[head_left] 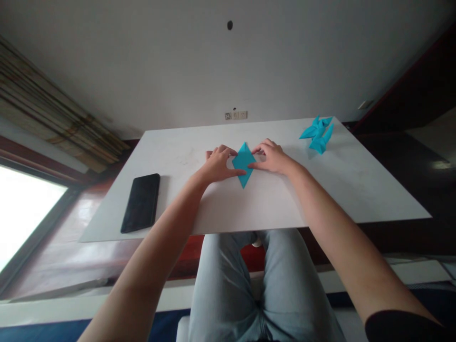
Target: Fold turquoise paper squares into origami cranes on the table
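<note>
A blue sheet of origami paper (pixel 244 162), folded into a narrow diamond, lies on the white table with one point toward me and one away. My left hand (pixel 218 166) grips its left side, the thumb lying over the lower left edge and the index fingertip at the upper left edge. From the right, my right hand (pixel 272 157) holds the same paper, thumb on the right corner and the forefinger by the upper right edge. Parts of the paper's edges are hidden under the fingertips.
Folded blue origami figures (pixel 320 135) with pointed ends sit at the table's far right. A black smartphone (pixel 141 203) lies at the left, near the front edge of the table (pixel 249 209). Behind the table rises a wall with power sockets (pixel 235 115).
</note>
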`<state>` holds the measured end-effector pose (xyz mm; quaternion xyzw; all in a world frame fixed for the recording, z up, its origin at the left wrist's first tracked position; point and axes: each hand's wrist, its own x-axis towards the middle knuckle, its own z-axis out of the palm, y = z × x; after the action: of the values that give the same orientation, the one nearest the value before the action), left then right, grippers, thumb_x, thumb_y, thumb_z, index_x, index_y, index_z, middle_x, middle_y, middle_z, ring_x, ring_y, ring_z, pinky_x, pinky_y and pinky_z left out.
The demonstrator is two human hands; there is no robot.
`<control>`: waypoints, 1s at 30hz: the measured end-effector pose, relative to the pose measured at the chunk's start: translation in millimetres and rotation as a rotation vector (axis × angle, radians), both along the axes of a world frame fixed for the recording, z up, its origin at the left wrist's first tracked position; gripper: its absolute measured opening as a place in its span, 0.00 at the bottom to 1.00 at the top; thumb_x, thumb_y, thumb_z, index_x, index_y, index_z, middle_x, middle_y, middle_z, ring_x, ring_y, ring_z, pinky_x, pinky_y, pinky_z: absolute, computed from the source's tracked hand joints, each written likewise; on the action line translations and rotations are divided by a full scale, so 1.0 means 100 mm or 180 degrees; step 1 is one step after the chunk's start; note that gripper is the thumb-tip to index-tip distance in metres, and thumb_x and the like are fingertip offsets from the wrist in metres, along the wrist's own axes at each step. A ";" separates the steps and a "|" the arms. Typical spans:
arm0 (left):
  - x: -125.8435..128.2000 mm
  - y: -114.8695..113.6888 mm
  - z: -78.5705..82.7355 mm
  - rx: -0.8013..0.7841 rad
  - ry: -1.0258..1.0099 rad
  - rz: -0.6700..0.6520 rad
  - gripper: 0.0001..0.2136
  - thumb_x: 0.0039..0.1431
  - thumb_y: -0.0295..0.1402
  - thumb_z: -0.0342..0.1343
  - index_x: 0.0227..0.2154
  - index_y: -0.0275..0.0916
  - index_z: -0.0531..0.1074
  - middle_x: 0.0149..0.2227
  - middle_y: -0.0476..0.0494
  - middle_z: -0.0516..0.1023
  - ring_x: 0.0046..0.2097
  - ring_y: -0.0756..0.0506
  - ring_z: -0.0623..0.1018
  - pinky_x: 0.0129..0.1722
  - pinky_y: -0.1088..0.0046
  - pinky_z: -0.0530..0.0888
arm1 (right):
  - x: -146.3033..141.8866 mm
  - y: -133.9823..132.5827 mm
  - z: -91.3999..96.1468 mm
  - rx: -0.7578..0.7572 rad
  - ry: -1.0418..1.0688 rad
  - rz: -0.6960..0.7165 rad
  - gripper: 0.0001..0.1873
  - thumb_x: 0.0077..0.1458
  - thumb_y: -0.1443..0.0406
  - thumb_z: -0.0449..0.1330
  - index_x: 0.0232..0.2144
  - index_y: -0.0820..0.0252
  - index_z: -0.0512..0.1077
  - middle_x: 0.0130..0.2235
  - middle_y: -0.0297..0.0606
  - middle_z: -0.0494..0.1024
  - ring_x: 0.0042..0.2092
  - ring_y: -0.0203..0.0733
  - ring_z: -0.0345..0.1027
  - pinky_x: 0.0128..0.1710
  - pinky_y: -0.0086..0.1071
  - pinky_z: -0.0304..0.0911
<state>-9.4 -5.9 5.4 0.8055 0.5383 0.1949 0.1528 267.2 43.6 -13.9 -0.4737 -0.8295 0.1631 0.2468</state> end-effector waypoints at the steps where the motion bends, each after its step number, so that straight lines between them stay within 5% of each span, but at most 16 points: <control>1: 0.00 0.01 -0.01 -0.0028 0.0002 0.0014 0.35 0.58 0.56 0.77 0.62 0.45 0.78 0.66 0.33 0.77 0.67 0.29 0.76 0.74 0.42 0.63 | 0.00 0.00 0.00 -0.0050 0.0033 0.0032 0.27 0.52 0.48 0.82 0.49 0.53 0.84 0.56 0.48 0.80 0.57 0.64 0.78 0.61 0.56 0.72; 10: 0.02 0.03 0.00 -0.0178 -0.0203 0.0055 0.29 0.55 0.53 0.79 0.53 0.44 0.77 0.59 0.37 0.81 0.62 0.31 0.79 0.71 0.46 0.68 | -0.03 -0.01 0.01 -0.0335 0.0385 0.0255 0.21 0.52 0.50 0.79 0.41 0.53 0.83 0.49 0.43 0.82 0.46 0.53 0.78 0.49 0.45 0.73; 14: 0.02 0.04 0.00 -0.0166 -0.0201 -0.0034 0.22 0.63 0.50 0.74 0.51 0.44 0.78 0.56 0.38 0.83 0.59 0.33 0.81 0.70 0.46 0.68 | -0.03 0.00 0.01 -0.0348 0.0500 0.0465 0.20 0.54 0.47 0.77 0.39 0.53 0.83 0.48 0.43 0.82 0.42 0.50 0.76 0.46 0.43 0.72; 26: 0.04 0.03 0.02 -0.0095 -0.0235 -0.0027 0.17 0.70 0.47 0.65 0.54 0.44 0.81 0.58 0.36 0.83 0.59 0.34 0.83 0.70 0.45 0.70 | -0.13 -0.09 0.12 -0.0505 0.1013 0.0479 0.19 0.61 0.45 0.69 0.37 0.53 0.77 0.38 0.39 0.82 0.41 0.49 0.74 0.45 0.43 0.69; 30: 0.01 0.06 0.02 -0.0058 -0.0386 -0.0012 0.15 0.73 0.36 0.58 0.58 0.45 0.80 0.61 0.36 0.83 0.61 0.35 0.84 0.72 0.42 0.70 | -0.11 -0.07 0.12 -0.0530 0.1132 0.0386 0.21 0.59 0.43 0.71 0.37 0.52 0.77 0.39 0.41 0.83 0.42 0.51 0.76 0.45 0.44 0.71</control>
<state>-8.7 -0.2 7.6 0.7918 0.5283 0.2382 0.1928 255.9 36.8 -1.9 -0.4055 -0.7835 0.3267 0.3391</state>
